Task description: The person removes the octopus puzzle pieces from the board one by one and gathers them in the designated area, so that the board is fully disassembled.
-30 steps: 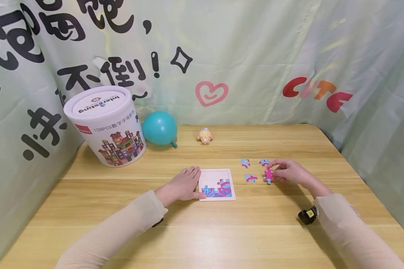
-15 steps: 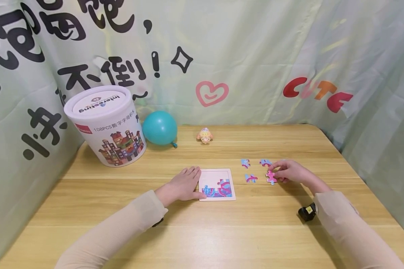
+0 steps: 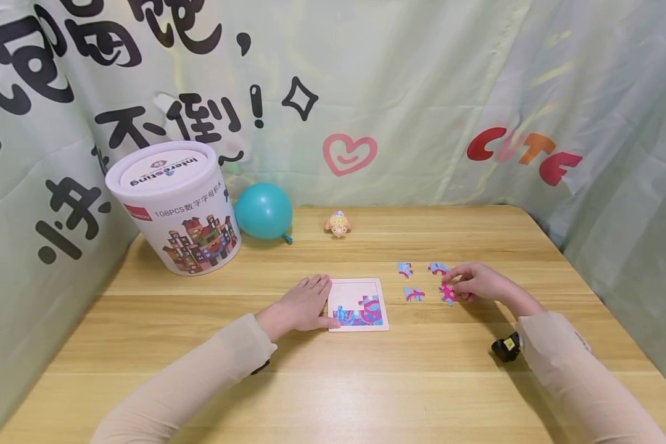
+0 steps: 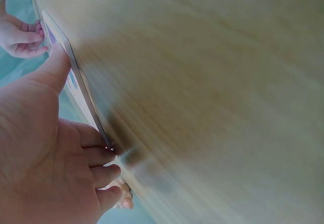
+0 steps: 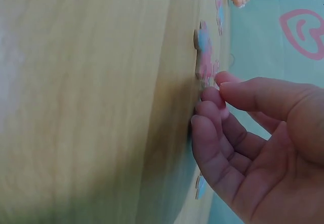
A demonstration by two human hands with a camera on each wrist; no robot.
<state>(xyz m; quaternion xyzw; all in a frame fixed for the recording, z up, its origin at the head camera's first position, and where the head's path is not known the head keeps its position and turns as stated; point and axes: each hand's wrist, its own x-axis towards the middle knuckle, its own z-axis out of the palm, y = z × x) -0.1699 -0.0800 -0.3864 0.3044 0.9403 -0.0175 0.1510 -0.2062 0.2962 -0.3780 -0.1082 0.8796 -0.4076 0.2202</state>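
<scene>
While the tray, at lower centre, is steadied by the left hand, fingers relaxed, the pink piece, right of centre, pinched in curled fingers of the right hand, should be kept level and turned gently.

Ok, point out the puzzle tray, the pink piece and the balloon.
Puzzle tray (image 3: 353, 293): head view, bare upper inside.
Pink piece (image 3: 447, 295): head view, its middle.
Balloon (image 3: 263, 211): head view, its middle.
</scene>
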